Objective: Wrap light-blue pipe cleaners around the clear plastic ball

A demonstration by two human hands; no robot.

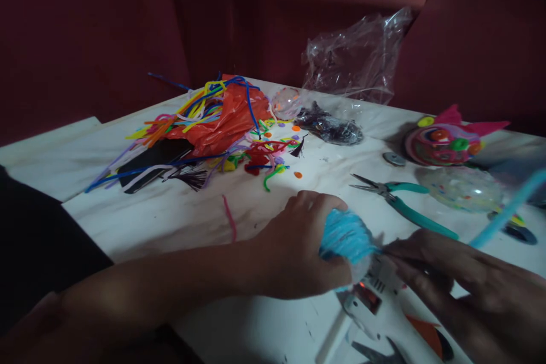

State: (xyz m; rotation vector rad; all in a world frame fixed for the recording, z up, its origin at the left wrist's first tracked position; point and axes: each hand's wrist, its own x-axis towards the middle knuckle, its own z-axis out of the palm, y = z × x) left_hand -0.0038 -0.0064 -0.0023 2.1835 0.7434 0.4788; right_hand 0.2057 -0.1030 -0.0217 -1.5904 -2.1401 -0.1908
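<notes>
My left hand (298, 247) is closed around a rounded form wrapped in light-blue pipe cleaner (346, 234). A pale, clear-looking part shows at its lower side. Close by on the right, my right hand (464, 281) pinches the light-blue pipe cleaner strand (509, 210) beside the wrapped form. The strand's fuzzy free end sticks up past that hand toward the right edge. Just beneath both hands lies a white glue gun (377, 310) with a small red light; my right hand covers part of it.
Teal-handled pliers (407, 210) lie beyond my hands. Behind them are a clear domed piece (460, 189) and a decorated pink figure (443, 142). Colourful pipe cleaners (200, 102), a red plastic bag (226, 119) and a clear plastic bag (354, 62) spread across the back. Metal jaws (379, 352) show at the bottom.
</notes>
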